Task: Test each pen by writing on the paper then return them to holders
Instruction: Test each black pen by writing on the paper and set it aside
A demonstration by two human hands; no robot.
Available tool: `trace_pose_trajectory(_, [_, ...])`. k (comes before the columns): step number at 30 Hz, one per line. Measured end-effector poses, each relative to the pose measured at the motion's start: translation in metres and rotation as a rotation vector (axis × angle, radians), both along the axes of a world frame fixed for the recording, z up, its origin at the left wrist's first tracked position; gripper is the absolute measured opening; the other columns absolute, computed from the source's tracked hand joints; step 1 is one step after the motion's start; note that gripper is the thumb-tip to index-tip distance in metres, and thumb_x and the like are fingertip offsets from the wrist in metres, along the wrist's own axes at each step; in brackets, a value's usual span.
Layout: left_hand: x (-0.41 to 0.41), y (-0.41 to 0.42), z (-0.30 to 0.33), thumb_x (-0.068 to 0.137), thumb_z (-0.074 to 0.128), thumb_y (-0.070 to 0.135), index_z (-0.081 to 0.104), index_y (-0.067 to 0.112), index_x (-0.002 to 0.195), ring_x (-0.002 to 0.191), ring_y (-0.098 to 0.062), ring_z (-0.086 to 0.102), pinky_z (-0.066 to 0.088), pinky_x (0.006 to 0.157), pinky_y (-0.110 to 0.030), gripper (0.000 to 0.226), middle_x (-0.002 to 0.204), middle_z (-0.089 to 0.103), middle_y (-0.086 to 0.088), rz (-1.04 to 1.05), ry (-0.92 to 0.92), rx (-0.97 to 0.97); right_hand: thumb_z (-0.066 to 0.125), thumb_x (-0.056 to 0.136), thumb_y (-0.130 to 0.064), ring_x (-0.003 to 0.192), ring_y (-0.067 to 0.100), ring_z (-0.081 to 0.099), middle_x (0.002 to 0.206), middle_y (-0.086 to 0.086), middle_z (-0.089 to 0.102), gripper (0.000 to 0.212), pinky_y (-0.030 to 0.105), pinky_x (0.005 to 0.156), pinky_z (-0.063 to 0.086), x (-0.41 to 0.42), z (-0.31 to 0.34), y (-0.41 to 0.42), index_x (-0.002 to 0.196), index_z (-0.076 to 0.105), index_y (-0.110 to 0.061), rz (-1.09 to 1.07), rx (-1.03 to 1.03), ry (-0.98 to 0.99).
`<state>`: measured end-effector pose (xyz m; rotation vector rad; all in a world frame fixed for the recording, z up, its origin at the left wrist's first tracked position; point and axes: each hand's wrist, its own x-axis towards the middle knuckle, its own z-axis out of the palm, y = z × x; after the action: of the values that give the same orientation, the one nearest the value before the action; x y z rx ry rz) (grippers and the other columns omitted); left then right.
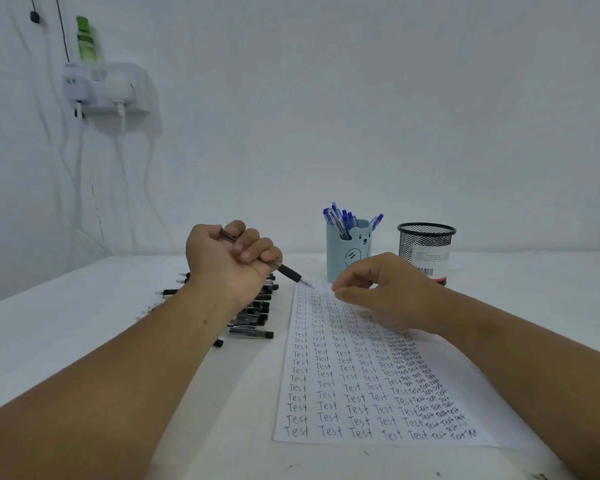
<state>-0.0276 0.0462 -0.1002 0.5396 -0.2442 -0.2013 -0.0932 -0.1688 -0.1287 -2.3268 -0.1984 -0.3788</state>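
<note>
My left hand (229,258) is closed around a black pen (290,272), whose tip points right toward the top of the paper (368,382). The paper is covered in rows of the word "Test". My right hand (378,289) hovers over the paper's top edge, fingers loosely curled with thumb and forefinger close together, holding nothing that I can see. A pile of black pens (253,317) lies left of the paper, partly hidden by my left forearm. Behind the paper stand a blue bear holder (349,251) with several blue pens (343,220) and a black mesh holder (425,245).
The white table (84,323) meets a white wall at the back. On the wall at the upper left hangs a white shelf (108,88) with a green bottle (87,39), chargers and cables trailing down.
</note>
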Motion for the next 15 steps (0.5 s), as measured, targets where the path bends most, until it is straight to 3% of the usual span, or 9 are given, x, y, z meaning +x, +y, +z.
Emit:
trace_pose_trajectory(4, [-0.007,-0.008,-0.003,0.074,0.036,0.021,0.038,0.015,0.062,0.047,-0.017,0.027,0.033,0.059,-0.028,0.014,0.057,0.027,0.000,-0.045,-0.037,0.042,0.071,0.092,-0.035,0.085,0.013,0.066,0.088,-0.009,0.074,0.006,0.023,0.076,0.054,-0.001,0.002,0.001,0.093,0.077,-0.034,-0.031,0.009,-0.161])
trace_pose_trajectory(7, [-0.014,-0.019,-0.005,0.090,0.030,0.024,0.040,0.013,0.065,0.055,-0.023,0.046,0.042,0.072,-0.035,0.030,0.061,0.038,-0.005,-0.114,-0.062,0.037,0.077,0.082,-0.046,0.067,0.007,0.053,0.081,-0.011,0.065,0.018,0.016,0.064,0.042,-0.005,0.005,0.005,0.097,0.078,-0.036,0.029,-0.064,-0.306])
trace_pose_trajectory(9, [-0.019,-0.026,-0.005,0.095,0.028,0.026,0.043,0.013,0.068,0.069,-0.030,0.062,0.048,0.085,-0.040,0.034,0.067,0.052,-0.010,-0.169,-0.109,0.052,0.080,0.080,-0.045,0.063,0.006,0.049,0.070,-0.007,0.057,0.022,0.015,0.058,0.035,-0.006,0.008,0.010,0.097,0.080,-0.031,0.054,-0.224,-0.355])
trace_pose_trajectory(11, [-0.022,-0.030,-0.006,0.096,0.030,0.025,0.049,0.012,0.073,0.092,-0.038,0.072,0.048,0.098,-0.045,0.032,0.084,0.067,-0.017,-0.202,-0.142,0.097,0.081,0.083,-0.034,0.058,0.007,0.049,0.061,-0.004,0.056,0.011,0.016,0.056,0.036,-0.006,0.010,0.011,0.089,0.080,-0.025,0.036,-0.296,-0.372])
trace_pose_trajectory(15, [-0.023,-0.033,-0.008,0.099,0.031,0.019,0.054,0.011,0.090,0.118,-0.037,0.064,0.041,0.111,-0.046,0.026,0.113,0.072,-0.021,-0.189,-0.173,0.272,0.077,0.085,-0.026,0.050,0.002,0.050,0.056,-0.011,0.057,0.008,0.017,0.055,0.042,-0.002,0.011,-0.003,0.080,0.075,-0.019,-0.080,-0.336,-0.277])
